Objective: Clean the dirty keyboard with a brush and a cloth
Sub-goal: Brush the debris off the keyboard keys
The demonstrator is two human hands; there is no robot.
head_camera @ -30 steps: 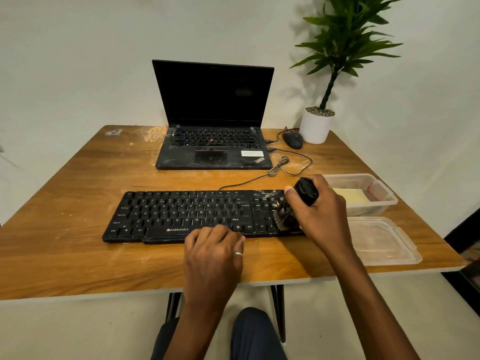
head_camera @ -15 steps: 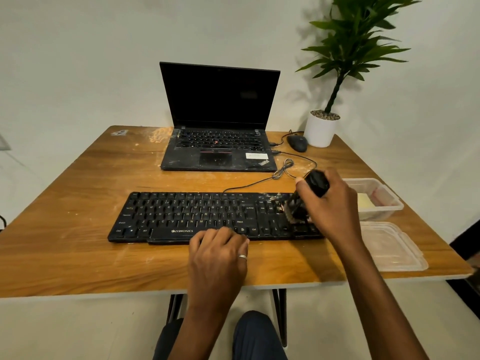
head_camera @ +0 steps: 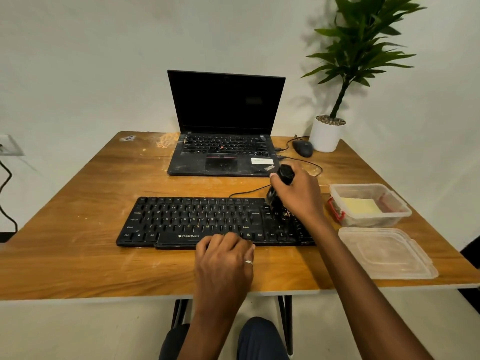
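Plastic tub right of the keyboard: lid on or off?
Off. The tub is open on top, with a yellow cloth showing inside. Its lid lies flat on the table, nearer the person.

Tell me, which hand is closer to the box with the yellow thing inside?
Right. The right hand holds the brush just beside the box, over the keyboard's right end. The left hand rests on the keyboard's front edge, farther off.
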